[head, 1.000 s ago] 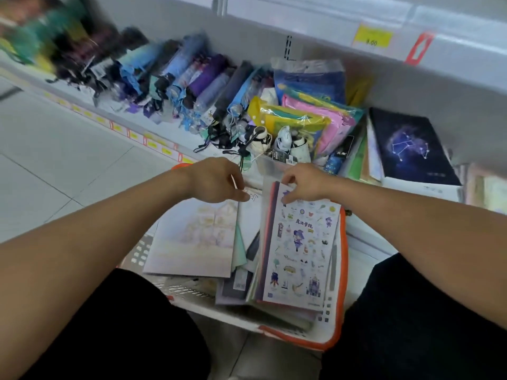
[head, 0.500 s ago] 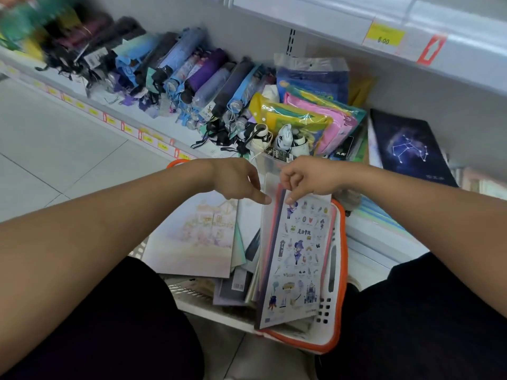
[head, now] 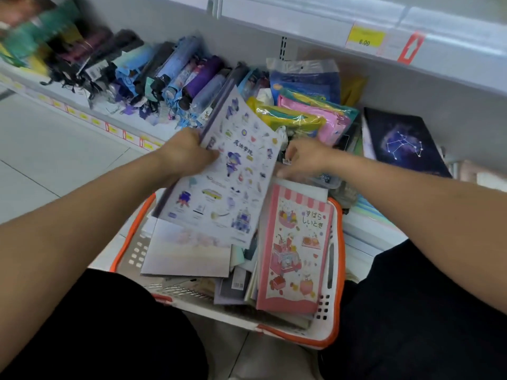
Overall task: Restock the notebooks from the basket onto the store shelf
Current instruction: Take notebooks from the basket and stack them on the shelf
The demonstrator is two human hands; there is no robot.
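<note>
A white basket with an orange rim (head: 338, 272) stands on the floor between my knees, full of notebooks. My left hand (head: 186, 154) grips the left edge of a white notebook with purple cartoon stickers (head: 227, 176) and holds it tilted above the basket. My right hand (head: 301, 160) reaches into the far end of the basket, fingers curled at the top of the upright notebooks; what it holds is hidden. A pink notebook with Japanese writing (head: 296, 250) stands exposed at the basket's right side. A pale notebook (head: 189, 253) lies flat on the left.
The low shelf (head: 90, 116) ahead holds folded umbrellas (head: 175, 78), bright plastic pouches (head: 307, 116) and a dark constellation notebook (head: 403, 141) at the right. An upper shelf edge with a yellow price tag (head: 365, 39) overhangs. Grey floor tiles lie to the left.
My left hand has taken the sticker notebook and lifted it up and left out of the basket, uncovering the pink notebook. My right hand let go of it and moved to the basket's far end.
</note>
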